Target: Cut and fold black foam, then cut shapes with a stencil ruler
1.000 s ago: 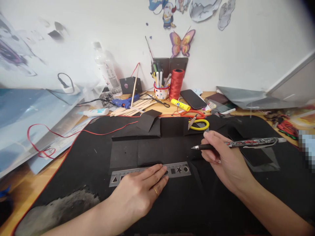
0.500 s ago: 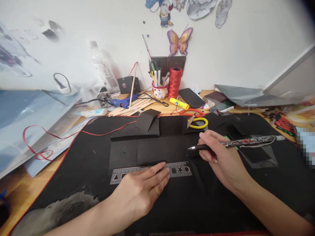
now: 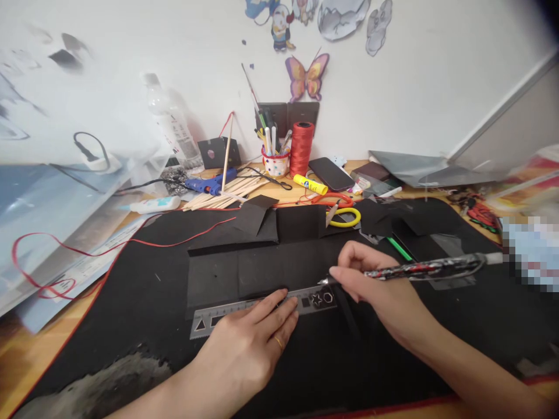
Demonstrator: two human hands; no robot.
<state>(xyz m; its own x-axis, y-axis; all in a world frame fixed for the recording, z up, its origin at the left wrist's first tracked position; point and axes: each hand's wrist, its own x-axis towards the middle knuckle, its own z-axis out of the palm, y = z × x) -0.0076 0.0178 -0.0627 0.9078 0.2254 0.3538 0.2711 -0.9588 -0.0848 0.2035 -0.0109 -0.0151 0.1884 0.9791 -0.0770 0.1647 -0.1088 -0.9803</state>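
My left hand [image 3: 251,337] lies with outstretched fingers flat on a clear plastic ruler [image 3: 201,327], pressing it down. Cut-out shapes, a triangle, star and hexagon among them, show in the ruler; its middle is covered by the hand. Under and behind it is a strip of black paper [image 3: 259,270] with fold lines across it. A pen [image 3: 419,269] with a patterned barrel is pinched in my right hand [image 3: 378,285]. Its tip is by the ruler's upper edge near the right end; whether it touches the paper I cannot tell.
A black mat [image 3: 144,291] covers the table. Behind the paper are yellow-handled scissors [image 3: 347,218], a glue stick [image 3: 310,184], a red thread spool [image 3: 301,149], a phone [image 3: 332,174], a pen cup [image 3: 276,164], a blue glue gun [image 3: 209,184] and wooden sticks [image 3: 218,196]. Red ribbon [image 3: 144,241] curls at left.
My right hand has brought the pen down and left to the ruler's upper edge. My left hand stays on the ruler. The whole view has shifted slightly.
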